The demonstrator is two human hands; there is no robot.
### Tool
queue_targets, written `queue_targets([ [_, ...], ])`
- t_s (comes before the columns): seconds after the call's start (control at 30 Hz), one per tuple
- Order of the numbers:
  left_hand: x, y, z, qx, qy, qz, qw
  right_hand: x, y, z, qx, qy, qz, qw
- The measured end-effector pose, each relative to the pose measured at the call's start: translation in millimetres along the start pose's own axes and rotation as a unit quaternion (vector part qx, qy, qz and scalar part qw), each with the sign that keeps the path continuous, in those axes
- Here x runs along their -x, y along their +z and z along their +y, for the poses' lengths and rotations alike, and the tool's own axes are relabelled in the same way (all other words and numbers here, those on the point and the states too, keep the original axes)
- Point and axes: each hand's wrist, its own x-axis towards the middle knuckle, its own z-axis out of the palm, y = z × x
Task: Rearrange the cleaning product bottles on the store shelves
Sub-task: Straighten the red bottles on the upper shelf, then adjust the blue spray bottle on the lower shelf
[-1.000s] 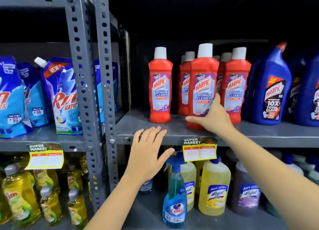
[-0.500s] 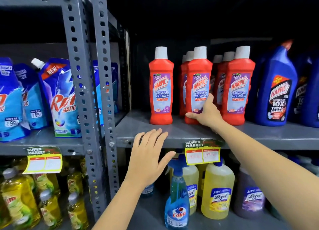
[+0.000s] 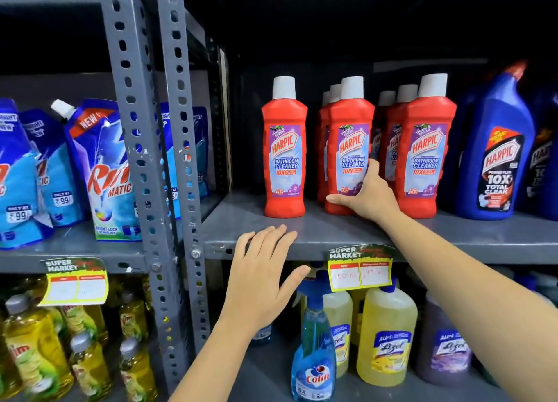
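Observation:
Several red Harpic bathroom cleaner bottles with white caps stand on the grey middle shelf [image 3: 332,232]. One red bottle [image 3: 283,148] stands alone at the left. My right hand [image 3: 367,194] grips the base of the front red bottle [image 3: 350,136] of the middle row, which stands upright on the shelf. Another red bottle [image 3: 425,148] stands just right of it, with more behind. My left hand [image 3: 261,276] hovers open, fingers spread, at the shelf's front edge, holding nothing.
Blue Harpic bottles [image 3: 495,148] stand at the right. Blue detergent pouches [image 3: 99,172] fill the left bay behind a grey perforated upright [image 3: 178,166]. Below are a Colin spray bottle [image 3: 314,350], yellow Lizol bottles [image 3: 388,338] and yellow dish-liquid bottles [image 3: 36,350]. A price tag [image 3: 359,270] hangs from the shelf edge.
My right hand has pushed the held red bottle back and to the left on the shelf, in line with the row behind it. My left hand has stayed at the shelf edge.

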Motion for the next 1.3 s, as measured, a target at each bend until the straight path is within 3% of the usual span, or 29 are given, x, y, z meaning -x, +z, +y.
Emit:
queue_targets([
  [0.7, 3.5, -3.0, 0.5, -0.008, 0.013, 0.009, 1.000, 8.5, -5.9, 1.6, -0.012, 0.009, 0.009, 1.000],
  [0.83, 11.3, -3.3, -1.0, -0.002, 0.019, 0.019, 1.000, 35.4, -26.2, -1.0, -0.090, -0.047, 0.131, 0.986],
  [0.93, 34.4, 8.8, -0.8, 0.020, 0.015, 0.034, 0.999, 84.2, -38.4, 11.0, -0.198, -0.158, 0.266, 0.930],
  [1.0, 62.5, 27.1, -2.6, 0.043, 0.012, 0.036, 0.998, 123.1, -32.0, 24.6, -0.227, -0.218, 0.304, 0.899],
  [1.07, 93.5, 48.1, -6.6, 0.042, 0.011, 0.005, 0.999, 156.0, -14.0, 39.7, -0.226, -0.225, 0.282, 0.905],
  [1.13, 123.7, 70.1, -11.9, 0.023, -0.004, -0.063, 0.998, 181.5, 11.5, 55.1, -0.176, -0.198, 0.219, 0.939],
  [1.3, 181.5, 112.9, -24.0, 0.029, -0.103, -0.225, 0.968, 215.9, 70.0, 88.9, -0.017, -0.109, -0.009, 0.994],
])
